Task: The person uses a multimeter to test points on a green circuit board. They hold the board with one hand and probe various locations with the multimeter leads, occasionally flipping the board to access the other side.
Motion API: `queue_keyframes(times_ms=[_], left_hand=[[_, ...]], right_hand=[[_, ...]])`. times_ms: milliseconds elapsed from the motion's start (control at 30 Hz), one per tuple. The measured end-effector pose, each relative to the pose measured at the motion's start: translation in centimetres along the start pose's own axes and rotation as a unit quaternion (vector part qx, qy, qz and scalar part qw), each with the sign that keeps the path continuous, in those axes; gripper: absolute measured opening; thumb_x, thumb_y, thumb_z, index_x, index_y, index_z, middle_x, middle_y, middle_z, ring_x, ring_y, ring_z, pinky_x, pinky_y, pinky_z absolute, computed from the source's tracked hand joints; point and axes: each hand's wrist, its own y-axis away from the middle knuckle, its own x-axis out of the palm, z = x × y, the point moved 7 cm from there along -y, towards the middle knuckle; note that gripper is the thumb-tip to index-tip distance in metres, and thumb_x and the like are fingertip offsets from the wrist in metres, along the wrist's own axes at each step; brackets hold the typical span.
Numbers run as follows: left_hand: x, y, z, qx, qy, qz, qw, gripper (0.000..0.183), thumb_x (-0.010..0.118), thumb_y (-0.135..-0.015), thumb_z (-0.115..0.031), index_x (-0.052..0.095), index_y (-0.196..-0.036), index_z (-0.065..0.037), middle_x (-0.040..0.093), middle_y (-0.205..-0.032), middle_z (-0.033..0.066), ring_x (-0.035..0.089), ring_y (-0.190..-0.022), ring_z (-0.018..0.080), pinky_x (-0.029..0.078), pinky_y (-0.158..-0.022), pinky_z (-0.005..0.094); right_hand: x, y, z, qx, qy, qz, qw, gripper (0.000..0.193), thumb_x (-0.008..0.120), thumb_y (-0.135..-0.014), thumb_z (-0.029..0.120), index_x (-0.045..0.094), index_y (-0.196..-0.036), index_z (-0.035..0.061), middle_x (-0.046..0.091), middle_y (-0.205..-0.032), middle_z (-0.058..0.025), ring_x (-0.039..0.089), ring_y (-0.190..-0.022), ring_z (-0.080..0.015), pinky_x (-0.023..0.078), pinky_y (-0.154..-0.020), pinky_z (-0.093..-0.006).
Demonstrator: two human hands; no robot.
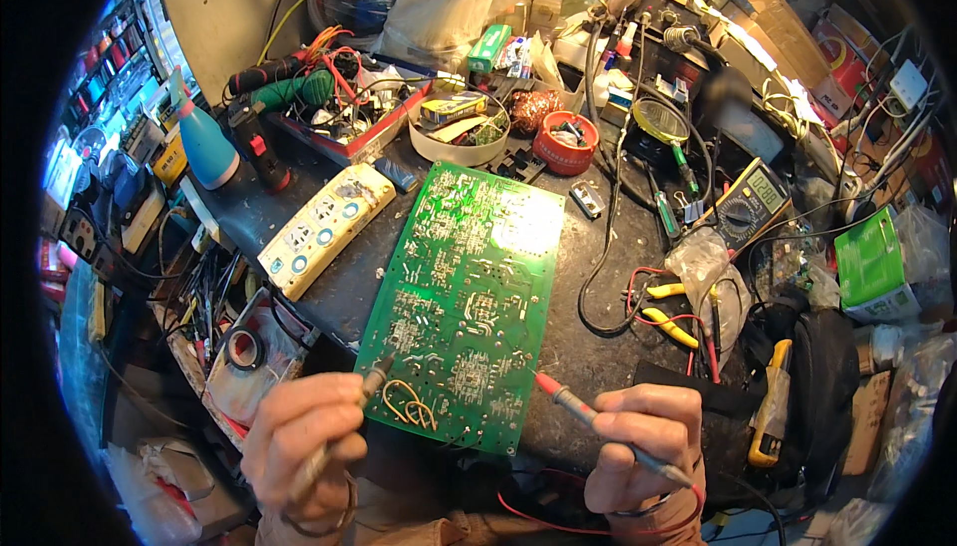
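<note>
A large green circuit board [454, 297] lies on the dark bench with its soldered side up. A loop of tan wire [409, 406] rests at its near left corner. My left hand [304, 436] is closed around a greyish test probe [375, 376], whose dark tip is at the board's near left part. Held in my right hand [648, 436] is a test probe [570, 401] with a red tip and a red lead. That tip points at the board's right edge; whether either tip touches cannot be made out. A multimeter [750, 209] with a lit display lies at the right.
A power strip [326, 230] lies left of the board. Behind it stand a round tray [461, 142] of parts and a red bowl [565, 147]. Yellow-handled pliers [673, 327] and cables lie to the right. A blue spray bottle [206, 147] stands at the far left.
</note>
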Motion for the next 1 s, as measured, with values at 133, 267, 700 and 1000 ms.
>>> queue_keyframes(times_ms=[133, 267, 700, 1000], left_hand=[[0.5, -0.8, -5.5, 0.070, 0.061, 0.095, 0.991, 0.024, 0.085, -0.089, -0.015, 0.078, -0.108, -0.003, 0.073, -0.104, 0.0130, 0.074, -0.082, 0.0269, 0.058, -0.069, 0.0355], [2.1, -1.1, -9.1, 0.116, 0.089, 0.133, 0.980, 0.031, 0.086, -0.082, -0.007, 0.081, -0.111, 0.001, 0.072, -0.106, 0.0127, 0.073, -0.084, 0.0261, 0.057, -0.070, 0.0349], [6.4, 2.5, -6.7, 0.090, -0.065, 0.206, 0.972, 0.028, 0.092, -0.080, -0.018, 0.082, -0.104, -0.009, 0.065, -0.091, -0.0008, 0.060, -0.077, 0.0170, 0.049, -0.064, 0.0315], [8.3, 4.7, -4.9, 0.144, -0.125, 0.241, 0.952, 0.028, 0.086, -0.083, -0.017, 0.080, -0.108, -0.006, 0.059, -0.086, -0.0011, 0.055, -0.073, 0.0162, 0.043, -0.062, 0.0309]], right_hand=[[1.0, 0.4, 1.6, -0.086, -0.070, 0.106, 0.988, 0.034, 0.076, -0.093, 0.001, 0.064, -0.125, 0.0014, 0.067, -0.103, -0.0165, 0.074, -0.072, -0.0258, 0.061, -0.061, -0.0361], [1.6, 1.0, 2.5, -0.125, -0.122, 0.186, 0.967, 0.054, 0.083, -0.087, 0.004, 0.065, -0.137, -0.0030, 0.073, -0.106, -0.0179, 0.077, -0.079, -0.0294, 0.065, -0.067, -0.0381], [-3.4, 3.1, -1.2, 0.079, -0.067, -0.115, 0.988, 0.034, 0.073, -0.097, 0.002, 0.052, -0.124, 0.0027, 0.061, -0.096, -0.0160, 0.068, -0.066, -0.0194, 0.054, -0.055, -0.0288], [-2.9, 3.4, -1.2, 0.069, -0.081, -0.118, 0.987, 0.036, 0.075, -0.095, 0.000, 0.053, -0.124, 0.0015, 0.061, -0.101, -0.0156, 0.067, -0.068, -0.0188, 0.055, -0.059, -0.0285]])
